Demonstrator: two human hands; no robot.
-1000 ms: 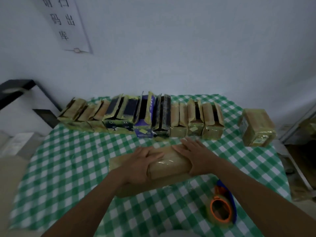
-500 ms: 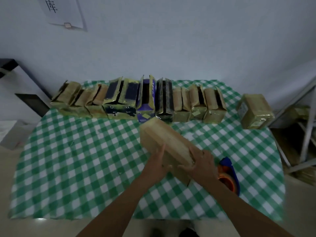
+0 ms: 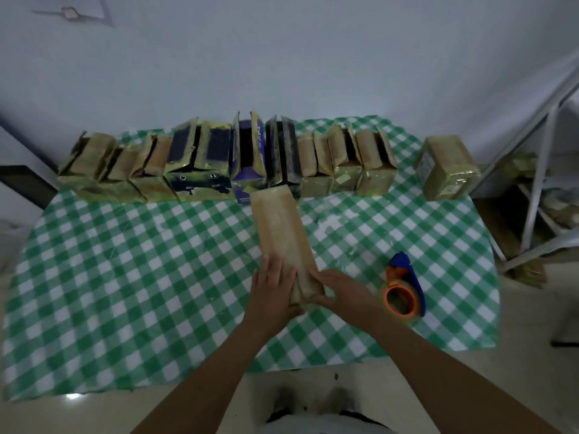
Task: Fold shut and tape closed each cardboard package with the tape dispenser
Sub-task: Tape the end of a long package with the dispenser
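Observation:
A long brown cardboard package (image 3: 283, 236) lies lengthwise on the green checked tablecloth (image 3: 125, 277), its far end near the row of boxes. My left hand (image 3: 272, 288) grips its near end from the left, fingers lying on top. My right hand (image 3: 340, 292) holds the same end from the right, fingers curled round the corner. The tape dispenser (image 3: 404, 291), blue with an orange roll core, sits on the cloth just right of my right hand. A row of open cardboard packages (image 3: 225, 161) stands along the table's far edge, flaps up.
A closed, taped brown package (image 3: 446, 167) stands alone at the far right corner. A metal shelf frame (image 3: 539, 189) with more boxes is off the table's right side. A wall rises close behind the row. The table's near edge is close to my body.
The package has been turned from lying crosswise to pointing away from me, and both hands have slid to its near end. The camera has tilted down.

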